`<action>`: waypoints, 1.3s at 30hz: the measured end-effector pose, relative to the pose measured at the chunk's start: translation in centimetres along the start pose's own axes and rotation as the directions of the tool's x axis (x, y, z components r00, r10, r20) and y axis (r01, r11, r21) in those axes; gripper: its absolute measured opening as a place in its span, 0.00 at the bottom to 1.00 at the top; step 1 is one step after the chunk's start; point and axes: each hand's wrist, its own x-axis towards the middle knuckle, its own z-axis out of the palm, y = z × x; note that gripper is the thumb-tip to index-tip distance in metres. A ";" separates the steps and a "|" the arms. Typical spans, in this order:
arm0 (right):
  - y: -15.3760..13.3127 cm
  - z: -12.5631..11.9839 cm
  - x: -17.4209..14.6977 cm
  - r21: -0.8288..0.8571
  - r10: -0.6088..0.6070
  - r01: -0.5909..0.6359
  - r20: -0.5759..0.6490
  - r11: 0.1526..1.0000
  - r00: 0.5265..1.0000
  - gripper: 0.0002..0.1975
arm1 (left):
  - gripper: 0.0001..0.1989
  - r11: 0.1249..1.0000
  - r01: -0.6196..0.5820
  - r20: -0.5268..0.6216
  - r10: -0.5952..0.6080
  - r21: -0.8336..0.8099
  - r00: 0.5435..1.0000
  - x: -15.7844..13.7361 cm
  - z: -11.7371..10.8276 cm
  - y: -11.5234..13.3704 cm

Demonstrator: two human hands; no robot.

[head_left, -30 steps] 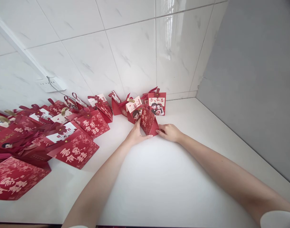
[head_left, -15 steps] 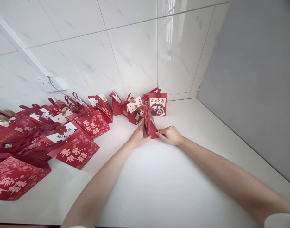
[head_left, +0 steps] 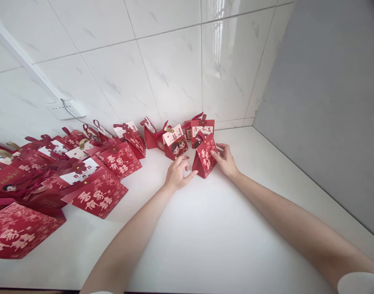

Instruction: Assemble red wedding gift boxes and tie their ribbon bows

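Observation:
A small red paper gift box (head_left: 205, 158) with pale lettering and a ribbon on top stands upright on the white table. My right hand (head_left: 226, 160) is at its right edge, thumb lying on the printed face and index fingertip at the rear edge. To the left of that box, my left hand (head_left: 177, 173) holds nothing, its fingers apart and slightly curled. Just behind stand a box with a cartoon couple (head_left: 176, 146) and another red box (head_left: 203, 124), partly covered by the front one.
Many similar red gift boxes (head_left: 104, 200) crowd the left side of the white table (head_left: 199, 245). A few more, such as a tilted red box (head_left: 150, 134), stand along the tiled wall (head_left: 171, 69). A socket (head_left: 66, 109) with a cable sits at left; a grey panel (head_left: 321, 102) borders the right.
The gift box has turned, so its lettered face shows more, and it sits slightly farther right. My left hand has let go of it. My right hand has shifted up along its right side.

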 end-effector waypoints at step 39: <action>-1.4 0.4 0.1 0.177 0.009 -0.158 0.640 0.971 0.769 0.28 | 0.29 0.788 0.316 0.222 -0.231 -0.529 0.947 1.2 0.5 -4.7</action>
